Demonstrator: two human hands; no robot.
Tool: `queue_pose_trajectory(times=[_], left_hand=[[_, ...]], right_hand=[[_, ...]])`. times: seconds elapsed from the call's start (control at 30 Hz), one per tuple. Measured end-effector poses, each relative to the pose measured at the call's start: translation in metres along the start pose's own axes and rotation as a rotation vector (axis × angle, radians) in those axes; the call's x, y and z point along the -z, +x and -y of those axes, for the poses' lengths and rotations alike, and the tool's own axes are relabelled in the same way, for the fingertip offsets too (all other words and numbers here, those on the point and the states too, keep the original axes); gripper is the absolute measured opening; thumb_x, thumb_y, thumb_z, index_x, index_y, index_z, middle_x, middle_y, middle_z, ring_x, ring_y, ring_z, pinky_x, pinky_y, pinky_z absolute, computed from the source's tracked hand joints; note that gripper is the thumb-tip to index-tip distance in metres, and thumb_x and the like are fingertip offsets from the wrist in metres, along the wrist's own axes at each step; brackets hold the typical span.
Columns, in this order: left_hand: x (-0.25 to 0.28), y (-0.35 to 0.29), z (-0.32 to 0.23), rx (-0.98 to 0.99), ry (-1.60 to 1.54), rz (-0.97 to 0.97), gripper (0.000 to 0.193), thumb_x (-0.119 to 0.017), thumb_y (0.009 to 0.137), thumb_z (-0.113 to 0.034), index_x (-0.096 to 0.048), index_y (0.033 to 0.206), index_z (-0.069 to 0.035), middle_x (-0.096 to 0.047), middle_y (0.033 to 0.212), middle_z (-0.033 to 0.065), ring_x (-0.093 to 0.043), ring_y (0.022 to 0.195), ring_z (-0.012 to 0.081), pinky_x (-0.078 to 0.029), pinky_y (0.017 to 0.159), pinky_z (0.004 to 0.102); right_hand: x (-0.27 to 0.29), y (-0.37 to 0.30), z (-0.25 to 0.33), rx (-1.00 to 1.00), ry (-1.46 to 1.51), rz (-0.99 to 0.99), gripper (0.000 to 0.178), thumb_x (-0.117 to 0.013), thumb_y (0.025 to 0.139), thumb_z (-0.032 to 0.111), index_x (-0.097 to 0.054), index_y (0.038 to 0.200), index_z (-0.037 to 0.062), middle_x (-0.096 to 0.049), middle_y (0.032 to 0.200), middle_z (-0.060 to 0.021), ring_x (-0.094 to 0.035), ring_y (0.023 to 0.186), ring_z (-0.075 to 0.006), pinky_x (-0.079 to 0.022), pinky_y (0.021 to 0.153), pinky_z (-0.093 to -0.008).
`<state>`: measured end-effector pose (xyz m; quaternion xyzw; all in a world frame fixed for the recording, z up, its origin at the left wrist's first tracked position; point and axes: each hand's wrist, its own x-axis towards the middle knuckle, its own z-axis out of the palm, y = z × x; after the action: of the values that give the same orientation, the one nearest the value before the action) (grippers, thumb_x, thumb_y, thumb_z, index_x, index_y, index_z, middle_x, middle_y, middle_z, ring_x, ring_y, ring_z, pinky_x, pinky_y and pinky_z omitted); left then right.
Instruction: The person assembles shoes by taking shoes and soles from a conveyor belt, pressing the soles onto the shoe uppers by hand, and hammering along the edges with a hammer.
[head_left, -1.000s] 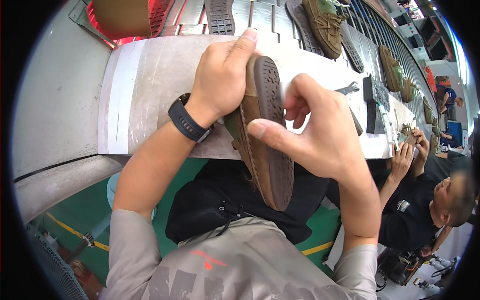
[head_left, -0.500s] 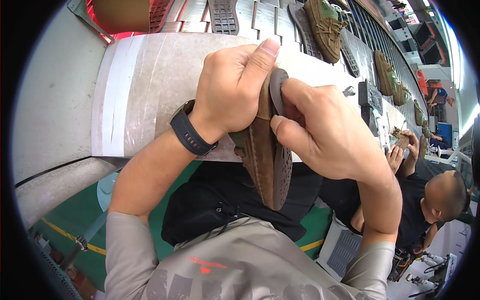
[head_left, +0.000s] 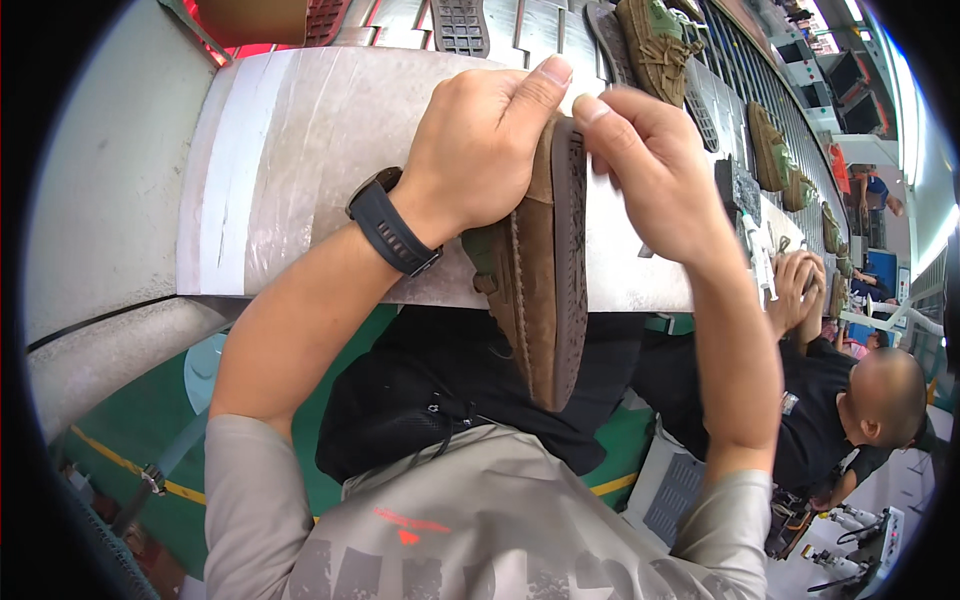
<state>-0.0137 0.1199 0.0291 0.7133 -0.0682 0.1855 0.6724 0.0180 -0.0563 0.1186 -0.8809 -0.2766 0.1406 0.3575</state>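
A brown shoe (head_left: 530,270) with green fabric parts stands on edge before me, long side toward my body. Its dark rubber sole (head_left: 571,250) lies along the right side, against the upper. My left hand (head_left: 475,150) is wrapped round the far end of the upper, thumb up, with a black-strapped watch on the wrist. My right hand (head_left: 655,170) is just right of the sole's far end. Its fingers are curled, slightly blurred, and its thumb tip is close to the sole's edge; whether it touches I cannot tell.
A pale worktable (head_left: 330,180) lies under my hands. Beyond it a slatted metal conveyor (head_left: 540,30) carries loose soles (head_left: 460,25) and brown-green shoes (head_left: 655,50). A black block (head_left: 738,190) is at the table's right. Further right, a co-worker (head_left: 840,420) in black handles something.
My right hand has left its grip on the sole's edge and moved up and right. The sole's far end, bent away from the upper before, now lies along it.
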Motion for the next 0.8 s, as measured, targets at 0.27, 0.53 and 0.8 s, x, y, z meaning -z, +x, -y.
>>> queue_pose_trajectory(times=[0.27, 0.53, 0.8], left_hand=[[-0.003, -0.001, -0.001, -0.078, 0.052, -0.016, 0.049, -0.05, 0.11, -0.031, -0.069, 0.082, 0.006, -0.065, 0.071, 0.0276, -0.067, 0.07, 0.0444, -0.051, 0.065, 0.0472], [-0.006, 0.011, 0.015, -0.07, 0.155, 0.073, 0.05, -0.05, 0.107, -0.032, -0.071, 0.085, 0.007, -0.067, 0.076, 0.0302, -0.068, 0.075, 0.0458, -0.052, 0.069, 0.0493], [-0.011, 0.002, 0.004, 0.15, -0.066, 0.24, 0.052, -0.053, 0.113, -0.043, -0.073, 0.097, 0.002, -0.069, 0.084, 0.0009, -0.059, 0.078, 0.0099, -0.049, 0.078, 0.0281]], right_hand=[[-0.062, 0.017, -0.019, 0.107, 0.305, -0.319, 0.063, -0.059, 0.106, 0.056, -0.071, 0.098, -0.005, -0.07, 0.079, -0.0169, -0.066, 0.076, -0.0225, -0.054, 0.073, -0.0382], [-0.043, 0.013, -0.009, -0.032, -0.085, -0.335, 0.067, -0.055, 0.107, 0.059, -0.072, 0.106, -0.006, -0.073, 0.083, -0.0252, -0.076, 0.085, -0.037, -0.058, 0.076, -0.046], [-0.063, -0.079, -0.049, -0.129, 0.382, -0.418, 0.036, -0.062, 0.111, 0.033, -0.067, 0.109, -0.0028, -0.068, 0.096, -0.0066, -0.059, 0.084, -0.0108, -0.05, 0.074, -0.0278]])
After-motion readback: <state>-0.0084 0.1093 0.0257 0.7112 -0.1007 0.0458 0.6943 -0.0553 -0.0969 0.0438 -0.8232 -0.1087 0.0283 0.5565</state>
